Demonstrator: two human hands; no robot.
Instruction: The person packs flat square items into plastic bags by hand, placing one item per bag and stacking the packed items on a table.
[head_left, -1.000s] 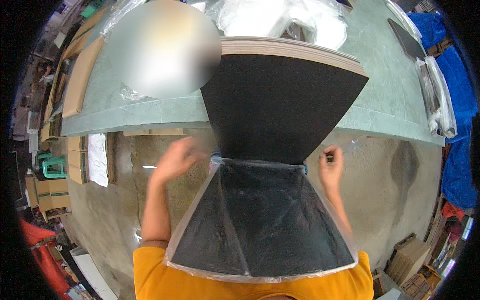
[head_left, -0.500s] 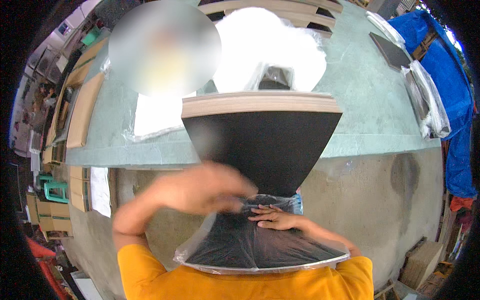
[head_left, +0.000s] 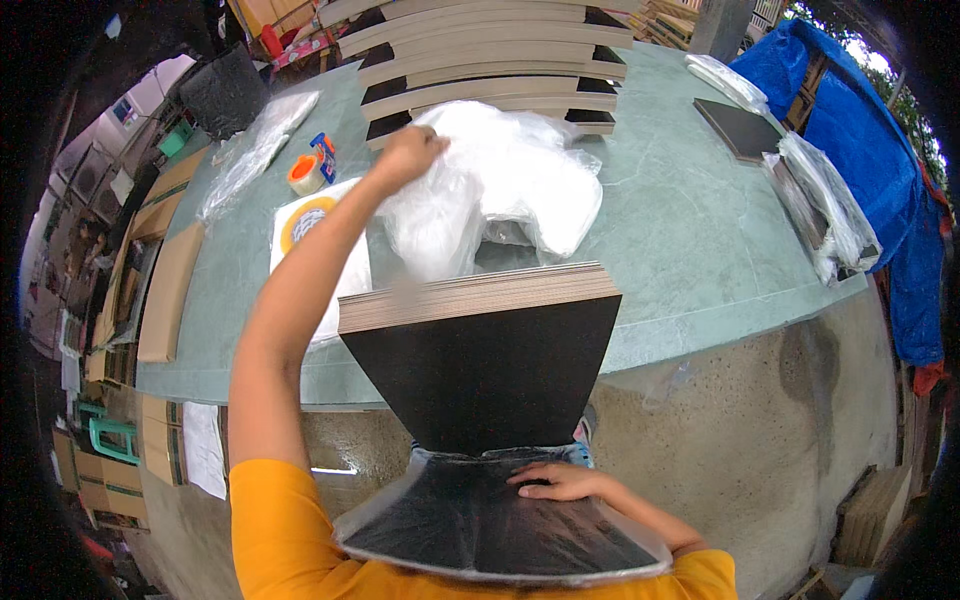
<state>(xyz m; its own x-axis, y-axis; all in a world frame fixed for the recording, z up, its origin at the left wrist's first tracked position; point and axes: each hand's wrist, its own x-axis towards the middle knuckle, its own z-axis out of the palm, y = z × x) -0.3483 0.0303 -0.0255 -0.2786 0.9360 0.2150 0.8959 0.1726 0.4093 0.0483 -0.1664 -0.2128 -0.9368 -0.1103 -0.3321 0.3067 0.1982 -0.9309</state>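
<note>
Stretched far forward, my left hand point(head_left: 412, 155) pinches the near-left edge of a clear plastic bag point(head_left: 435, 215) at a pile of white plastic bags point(head_left: 525, 150) on the table. My right hand point(head_left: 562, 482) lies with its fingers out on a black board wrapped in clear plastic point(head_left: 465, 510), close against my body. Just beyond that wrapped board, a thick stack of black boards point(head_left: 480, 360) with pale layered edges leans at the table's near edge.
Stacked black-and-pale boards point(head_left: 490, 85) rise at the back of the green table point(head_left: 670, 240). Tape rolls point(head_left: 305, 174) and a blue-and-orange tape dispenser point(head_left: 324, 155) sit at left. Wrapped boards point(head_left: 825, 200) lie at right beside a blue tarp point(head_left: 835, 110).
My left hand has left the wrapped board and reached forward to the plastic bags. My right hand stays on the board. The view has tilted up, showing more of the table's far side.
</note>
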